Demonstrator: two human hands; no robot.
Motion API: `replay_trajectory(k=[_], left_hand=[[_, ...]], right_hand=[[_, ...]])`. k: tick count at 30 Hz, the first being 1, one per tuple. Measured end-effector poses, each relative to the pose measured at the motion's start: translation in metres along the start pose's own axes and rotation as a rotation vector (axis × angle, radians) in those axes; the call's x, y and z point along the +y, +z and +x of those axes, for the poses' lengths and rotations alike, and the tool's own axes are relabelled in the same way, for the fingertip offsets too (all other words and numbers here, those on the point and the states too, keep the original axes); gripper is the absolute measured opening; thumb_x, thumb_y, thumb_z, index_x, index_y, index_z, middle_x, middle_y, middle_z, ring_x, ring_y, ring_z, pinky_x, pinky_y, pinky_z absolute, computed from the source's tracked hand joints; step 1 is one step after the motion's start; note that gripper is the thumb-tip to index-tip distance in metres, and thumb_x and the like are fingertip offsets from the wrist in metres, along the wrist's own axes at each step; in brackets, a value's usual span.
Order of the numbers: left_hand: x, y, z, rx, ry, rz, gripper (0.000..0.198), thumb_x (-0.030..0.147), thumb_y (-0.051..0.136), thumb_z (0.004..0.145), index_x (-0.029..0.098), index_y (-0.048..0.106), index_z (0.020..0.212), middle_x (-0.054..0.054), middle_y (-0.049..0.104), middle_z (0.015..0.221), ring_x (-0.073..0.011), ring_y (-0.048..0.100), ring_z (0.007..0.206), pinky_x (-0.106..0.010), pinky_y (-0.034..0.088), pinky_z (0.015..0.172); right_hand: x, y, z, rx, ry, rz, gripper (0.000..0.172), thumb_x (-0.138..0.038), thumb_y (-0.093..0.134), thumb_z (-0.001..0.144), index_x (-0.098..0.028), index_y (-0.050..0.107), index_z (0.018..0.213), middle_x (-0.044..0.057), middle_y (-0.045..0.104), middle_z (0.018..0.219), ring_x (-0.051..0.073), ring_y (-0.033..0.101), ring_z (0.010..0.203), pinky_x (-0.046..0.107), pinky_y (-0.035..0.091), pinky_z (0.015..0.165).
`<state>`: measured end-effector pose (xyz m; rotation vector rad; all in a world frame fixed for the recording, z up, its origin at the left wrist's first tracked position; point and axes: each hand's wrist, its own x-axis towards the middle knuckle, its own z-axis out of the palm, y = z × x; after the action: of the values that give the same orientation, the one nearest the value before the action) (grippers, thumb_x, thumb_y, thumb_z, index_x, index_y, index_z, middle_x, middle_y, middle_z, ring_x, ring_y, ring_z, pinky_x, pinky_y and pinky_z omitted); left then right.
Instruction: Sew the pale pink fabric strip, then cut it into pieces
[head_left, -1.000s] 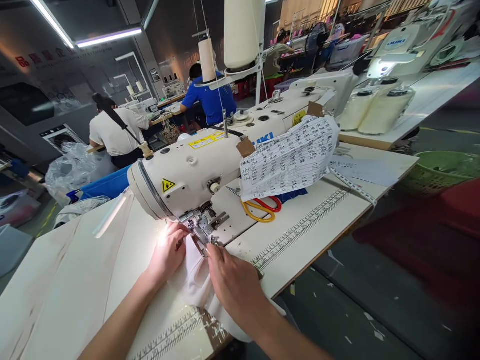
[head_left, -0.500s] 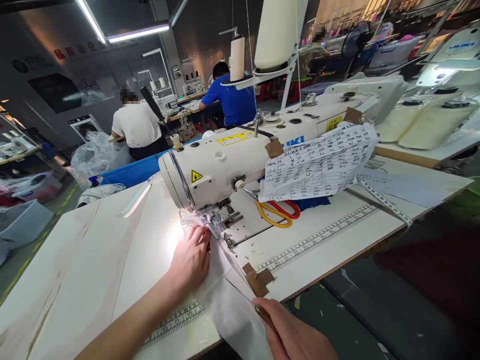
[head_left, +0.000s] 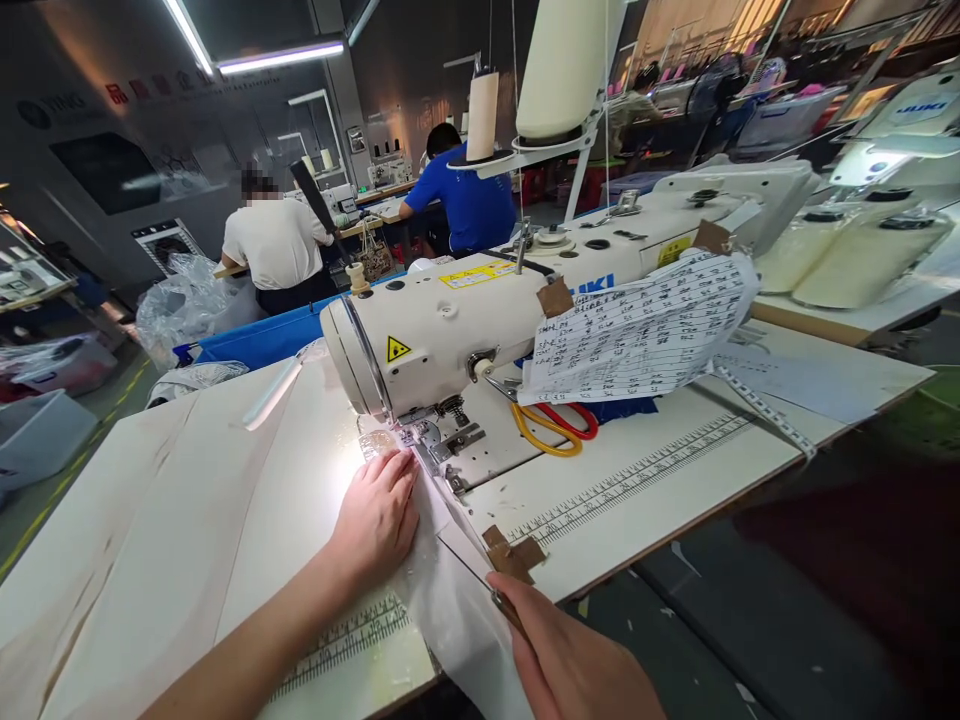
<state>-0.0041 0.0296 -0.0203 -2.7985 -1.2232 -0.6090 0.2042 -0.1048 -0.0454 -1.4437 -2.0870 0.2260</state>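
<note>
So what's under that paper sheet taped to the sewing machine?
Under the paper sheet, yellow and red scissor handles and a bit of blue material show; the scissor blades are mostly hidden.

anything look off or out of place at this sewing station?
A printed sheet is taped to the sewing machine with brown tape, sagging over the scissors. More brown tape is crumpled on the table edge. Nothing spilled or broken.

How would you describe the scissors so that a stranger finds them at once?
Find the cream sewing machine on the white table. Under the printed paper sheet taped to its arm lie the scissors. One handle loop is yellow, the other red, the only bright colours there.
</note>
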Motion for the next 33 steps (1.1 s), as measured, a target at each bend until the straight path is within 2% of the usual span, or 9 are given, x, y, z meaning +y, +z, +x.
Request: replay_trajectory(k=[7, 15, 21, 26, 33], left_hand=[[0.004, -0.004, -0.004, -0.044, 0.005, 0.015, 0.041, 0.023, 0.039, 0.09, 0.009, 0.054, 0.126, -0.02, 0.055, 0.131, -0.0366, 0.047, 0.121, -0.058, 0.046, 0.095], [0.011, -0.002, -0.007, -0.079, 0.013, 0.053, 0.042, 0.021, 0.039, 0.089, 0.007, 0.053, 0.125, -0.021, 0.052, 0.133, -0.0365, 0.043, 0.125, -0.057, 0.043, 0.1], [0.018, -0.005, -0.008, -0.109, 0.009, 0.116, 0.044, 0.021, 0.039, 0.088, 0.009, 0.052, 0.128, -0.019, 0.052, 0.134, -0.0351, 0.045, 0.126, -0.056, 0.043, 0.102], [0.023, -0.008, -0.008, -0.148, 0.011, 0.168, 0.045, 0.021, 0.038, 0.088, 0.004, 0.052, 0.126, -0.02, 0.052, 0.135, -0.0361, 0.045, 0.127, -0.054, 0.043, 0.104], [0.024, -0.007, -0.008, -0.109, 0.021, 0.162, 0.045, 0.018, 0.037, 0.088, 0.001, 0.052, 0.126, -0.021, 0.055, 0.133, -0.0359, 0.047, 0.126, -0.055, 0.044, 0.103]], right_hand=[[0.0, 0.002, 0.007, 0.05, -0.061, -0.132, 0.037, -0.01, 0.032, 0.091, -0.015, 0.05, 0.122, 0.013, 0.067, 0.116, 0.018, 0.072, 0.08, 0.022, 0.056, 0.056], [-0.005, 0.0, 0.024, 0.144, -0.098, -0.183, 0.036, -0.005, 0.032, 0.085, -0.017, 0.051, 0.114, 0.005, 0.073, 0.092, 0.014, 0.07, 0.068, 0.021, 0.05, 0.05], [-0.007, -0.004, 0.027, 0.154, -0.1, -0.216, 0.033, -0.007, 0.031, 0.088, -0.016, 0.052, 0.113, 0.006, 0.072, 0.089, 0.015, 0.069, 0.063, 0.022, 0.049, 0.047], [-0.006, 0.0, 0.028, 0.152, -0.112, -0.207, 0.034, -0.007, 0.029, 0.09, -0.015, 0.052, 0.112, 0.005, 0.072, 0.086, 0.014, 0.069, 0.062, 0.021, 0.048, 0.044], [-0.005, 0.002, 0.034, 0.144, -0.128, -0.235, 0.034, -0.008, 0.025, 0.093, -0.015, 0.052, 0.113, 0.01, 0.072, 0.094, 0.015, 0.07, 0.068, 0.02, 0.049, 0.048]])
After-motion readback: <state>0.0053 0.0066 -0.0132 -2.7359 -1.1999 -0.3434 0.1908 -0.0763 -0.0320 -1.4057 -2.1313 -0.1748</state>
